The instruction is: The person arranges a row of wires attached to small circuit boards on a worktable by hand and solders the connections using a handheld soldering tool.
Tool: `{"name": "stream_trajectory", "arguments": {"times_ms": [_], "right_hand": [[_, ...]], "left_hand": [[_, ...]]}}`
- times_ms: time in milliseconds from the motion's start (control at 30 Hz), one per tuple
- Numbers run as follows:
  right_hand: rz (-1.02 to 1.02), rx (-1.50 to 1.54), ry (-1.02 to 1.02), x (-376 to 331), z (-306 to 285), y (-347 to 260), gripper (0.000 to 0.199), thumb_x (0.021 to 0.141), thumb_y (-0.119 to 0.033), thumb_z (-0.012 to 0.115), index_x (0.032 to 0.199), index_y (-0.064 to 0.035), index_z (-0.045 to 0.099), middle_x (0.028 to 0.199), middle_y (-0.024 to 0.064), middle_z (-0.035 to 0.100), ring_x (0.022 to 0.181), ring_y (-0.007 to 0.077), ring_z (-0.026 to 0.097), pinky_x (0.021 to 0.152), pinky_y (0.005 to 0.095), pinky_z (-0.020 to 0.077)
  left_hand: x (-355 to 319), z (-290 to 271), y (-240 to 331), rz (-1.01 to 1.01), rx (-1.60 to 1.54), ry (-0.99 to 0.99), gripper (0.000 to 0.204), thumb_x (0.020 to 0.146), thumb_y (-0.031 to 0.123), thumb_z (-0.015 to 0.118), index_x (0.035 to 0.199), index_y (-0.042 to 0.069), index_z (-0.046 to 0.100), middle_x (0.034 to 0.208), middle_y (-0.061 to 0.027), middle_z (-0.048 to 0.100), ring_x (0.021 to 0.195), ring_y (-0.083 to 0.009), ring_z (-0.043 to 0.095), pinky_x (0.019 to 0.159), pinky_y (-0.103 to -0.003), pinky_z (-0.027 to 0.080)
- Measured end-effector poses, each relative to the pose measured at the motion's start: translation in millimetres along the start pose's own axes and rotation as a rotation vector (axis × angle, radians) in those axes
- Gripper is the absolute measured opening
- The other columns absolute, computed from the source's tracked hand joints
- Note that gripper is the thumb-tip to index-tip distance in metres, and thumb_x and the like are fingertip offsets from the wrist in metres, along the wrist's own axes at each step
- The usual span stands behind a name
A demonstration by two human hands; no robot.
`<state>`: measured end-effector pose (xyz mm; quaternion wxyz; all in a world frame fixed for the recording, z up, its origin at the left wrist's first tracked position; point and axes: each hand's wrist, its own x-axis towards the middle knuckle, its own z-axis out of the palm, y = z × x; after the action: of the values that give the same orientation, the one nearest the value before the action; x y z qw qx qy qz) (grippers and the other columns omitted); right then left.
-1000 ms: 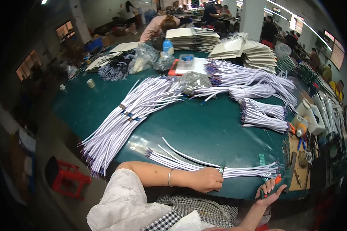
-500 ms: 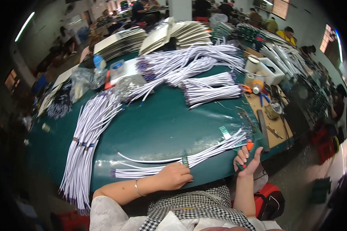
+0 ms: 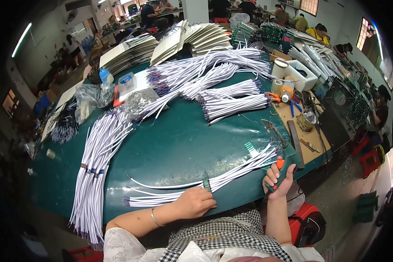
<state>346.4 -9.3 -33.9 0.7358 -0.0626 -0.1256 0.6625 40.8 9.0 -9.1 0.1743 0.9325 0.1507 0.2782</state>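
My right hand (image 3: 278,180) is wrapped around the handle of a green soldering gun (image 3: 294,158) with an orange trigger, its thumb raised. The gun's thin metal tip points away over the table. Beneath and beside it fan the right ends of a bundle of white cables (image 3: 231,174), near a small green-and-white circuit strip (image 3: 250,149). A green band (image 3: 206,185) crosses the bundle's middle. My left hand (image 3: 195,202) rests against the near side of this bundle, fingers curled closed. Whatever lies inside those fingers is hidden.
More white cable bundles lie at the left (image 3: 91,174) and the far side (image 3: 233,102) of the green table (image 3: 161,148). Stacked pale boards (image 3: 129,52) stand behind. At the right, a wooden board (image 3: 309,146) holds pliers (image 3: 295,108) and a metal bar. Other people sit farther off.
The whole view has shifted slightly, with table objects appearing a little farther left and higher. Both hands keep nearly the same pose, the right still on the soldering gun.
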Motion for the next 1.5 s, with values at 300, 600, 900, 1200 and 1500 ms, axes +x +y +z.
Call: {"name": "stream_trajectory", "arguments": {"times_ms": [300, 600, 900, 1200, 1500], "right_hand": [[-0.004, -0.001, 0.003, -1, -1, -2, 0.053, 0.094, -0.051, 0.051, 0.124, -0.0075, 0.05, 0.068, 0.0033, 0.041, 0.053, 0.0123, 0.04, 0.046, 0.0241, 0.0368], [0.01, -0.001, -0.028, 2, -4, -2, 0.054, 0.094, -0.049, 0.052, 0.125, -0.0046, 0.05, 0.069, 0.0038, 0.04, 0.054, 0.0127, 0.041, 0.044, 0.024, 0.0368], [0.012, -0.022, -0.097, 1, -15, -7, 0.054, 0.097, -0.045, 0.048, 0.128, -0.0011, 0.047, 0.073, 0.0043, 0.039, 0.058, 0.0133, 0.04, 0.046, 0.0249, 0.0395], [0.016, -0.026, -0.105, 2, -16, -8, 0.053, 0.098, -0.045, 0.048, 0.129, -0.0016, 0.046, 0.074, 0.0043, 0.039, 0.058, 0.0132, 0.041, 0.046, 0.0248, 0.0404], [0.024, -0.025, -0.092, 3, -16, -9, 0.054, 0.097, -0.045, 0.048, 0.129, -0.0014, 0.047, 0.074, 0.0042, 0.039, 0.058, 0.0131, 0.04, 0.047, 0.0245, 0.0401]], "left_hand": [[1, 4, -3, 0.02, -0.021, 0.031, 0.013, 0.073, 0.011, 0.073, 0.081, 0.007, 0.064, 0.072, -0.0044, 0.056, 0.064, -0.0224, 0.056, 0.057, -0.035, 0.044], [-4, 4, -4, 0.009, 0.009, 0.036, 0.013, 0.078, 0.016, 0.07, 0.081, 0.006, 0.061, 0.073, -0.0059, 0.052, 0.066, -0.0247, 0.054, 0.06, -0.037, 0.043], [-10, 12, -5, 0.023, -0.042, 0.047, 0.017, 0.078, 0.02, 0.065, 0.073, 0.006, 0.056, 0.075, -0.0084, 0.052, 0.073, -0.028, 0.055, 0.065, -0.04, 0.044], [-10, 15, -7, 0.03, -0.037, 0.062, 0.016, 0.077, 0.019, 0.065, 0.072, 0.006, 0.057, 0.073, -0.008, 0.051, 0.072, -0.0276, 0.055, 0.064, -0.04, 0.044], [-10, 13, -7, 0.03, -0.022, 0.034, 0.012, 0.076, 0.015, 0.065, 0.079, 0.005, 0.059, 0.073, -0.0066, 0.05, 0.073, -0.0251, 0.056, 0.064, -0.037, 0.043]]}}
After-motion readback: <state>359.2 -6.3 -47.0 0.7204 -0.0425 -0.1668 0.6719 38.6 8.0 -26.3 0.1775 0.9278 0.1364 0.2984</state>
